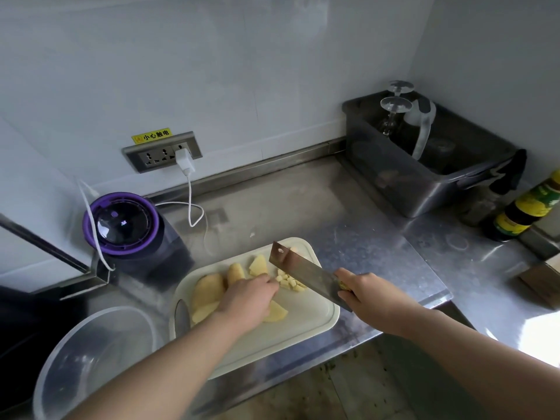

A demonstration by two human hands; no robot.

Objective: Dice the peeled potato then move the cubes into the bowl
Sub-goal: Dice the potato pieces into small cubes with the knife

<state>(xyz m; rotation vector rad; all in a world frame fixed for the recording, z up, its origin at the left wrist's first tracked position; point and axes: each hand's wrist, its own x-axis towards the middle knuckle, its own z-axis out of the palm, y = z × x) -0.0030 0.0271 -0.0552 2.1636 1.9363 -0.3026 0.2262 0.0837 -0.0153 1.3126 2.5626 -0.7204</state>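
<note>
The cleaver [303,268] is held by its handle in the right hand [363,294], the grip wrapped fully around it. The blade is raised at a slant over the right part of the white cutting board [303,319], just beside a small heap of potato cubes [289,281]. The left hand [248,298] is laid over the potato slabs [209,289] in the middle of the board, its grip curled down onto them, with the fingertips next to the cubes. More slabs are spread toward the board's left and far side. A clear bowl [91,359] is set just left of the board, at the near edge of the steel surface [333,213].
</note>
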